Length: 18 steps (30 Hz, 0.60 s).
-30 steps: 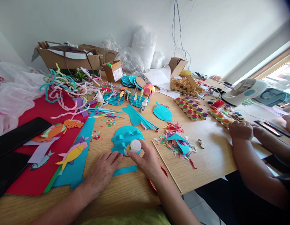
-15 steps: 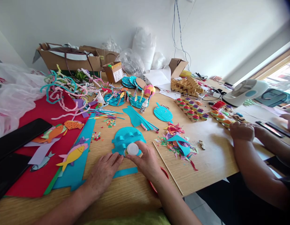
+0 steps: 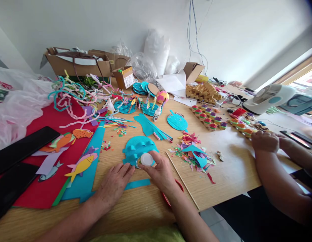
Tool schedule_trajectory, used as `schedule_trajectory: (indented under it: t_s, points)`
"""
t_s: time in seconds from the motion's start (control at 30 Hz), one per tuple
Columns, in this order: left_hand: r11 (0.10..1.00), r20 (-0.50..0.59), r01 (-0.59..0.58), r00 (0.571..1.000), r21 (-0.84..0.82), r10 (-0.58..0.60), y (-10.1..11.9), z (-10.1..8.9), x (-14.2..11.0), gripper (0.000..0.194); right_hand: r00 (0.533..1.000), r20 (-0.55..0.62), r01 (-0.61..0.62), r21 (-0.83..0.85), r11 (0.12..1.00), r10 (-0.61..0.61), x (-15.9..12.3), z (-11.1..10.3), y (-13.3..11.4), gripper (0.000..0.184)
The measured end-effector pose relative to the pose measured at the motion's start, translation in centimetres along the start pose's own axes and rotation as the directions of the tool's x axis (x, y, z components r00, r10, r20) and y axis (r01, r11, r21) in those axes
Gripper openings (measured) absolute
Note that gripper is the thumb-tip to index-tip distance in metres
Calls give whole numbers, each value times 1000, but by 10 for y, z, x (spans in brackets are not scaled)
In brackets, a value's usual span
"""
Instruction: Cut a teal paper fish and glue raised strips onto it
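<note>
My right hand (image 3: 159, 173) is closed around a small white glue bottle (image 3: 145, 160), tipped down onto the near edge of a round teal paper piece with raised wave strips (image 3: 139, 148). My left hand (image 3: 114, 183) lies flat on the wooden table (image 3: 228, 164) beside it, fingers stretched toward the teal piece's near-left edge. A loose teal paper strip (image 3: 138, 184) lies between my two hands. Red scissors handles (image 3: 174, 193) peek out from under my right wrist.
Paper fish (image 3: 80, 165) lie on red and teal sheets at the left, black tablets (image 3: 22, 146) beyond them. A thin wooden stick (image 3: 182, 184) and a pile of paper scraps (image 3: 193, 153) lie to the right. Another person's hand (image 3: 265, 141) rests by decorated egg cartons (image 3: 208, 117). Boxes, pipe cleaners and a fan (image 3: 269, 97) crowd the back.
The glue bottle in my right hand has tipped further down onto the teal piece's near edge. My left hand has stayed in place. The view shifted slightly.
</note>
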State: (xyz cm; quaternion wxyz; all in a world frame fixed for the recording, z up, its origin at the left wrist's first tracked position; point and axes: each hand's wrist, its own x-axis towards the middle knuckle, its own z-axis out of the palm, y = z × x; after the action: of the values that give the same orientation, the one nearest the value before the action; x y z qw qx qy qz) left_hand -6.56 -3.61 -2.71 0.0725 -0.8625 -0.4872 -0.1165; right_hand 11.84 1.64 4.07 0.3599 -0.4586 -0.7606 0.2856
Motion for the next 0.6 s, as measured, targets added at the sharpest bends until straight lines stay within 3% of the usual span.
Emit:
schedule_trajectory:
  t_s: [0.27, 0.6]
  points:
    - [1000, 62, 7, 998, -6, -7, 1, -4, 1, 39, 999, -27, 41, -32, 999, -42, -2, -1, 1, 26]
    - [1000, 33, -1, 999, 21, 0, 1, 0, 0, 39, 996, -60, 57, -42, 998, -59, -1, -1, -2, 24]
